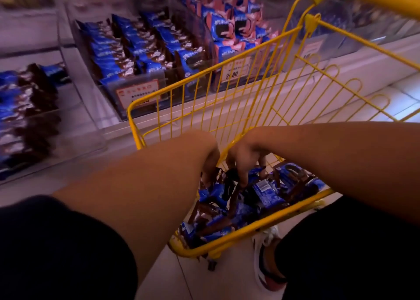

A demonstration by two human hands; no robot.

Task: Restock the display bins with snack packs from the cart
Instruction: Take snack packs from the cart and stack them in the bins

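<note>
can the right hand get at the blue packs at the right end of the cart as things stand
Probably yes. The right hand is already down inside the cart, its fingers among the packs. The basket is open on top and nothing covers that end. The left hand is at the other side, out of the way.

Cart (227, 108) sits in front of the display bins (141, 56); snack packs (261, 195) piled in cart, both hands inside; shoe (263, 258) on floor beneath cart.
</note>
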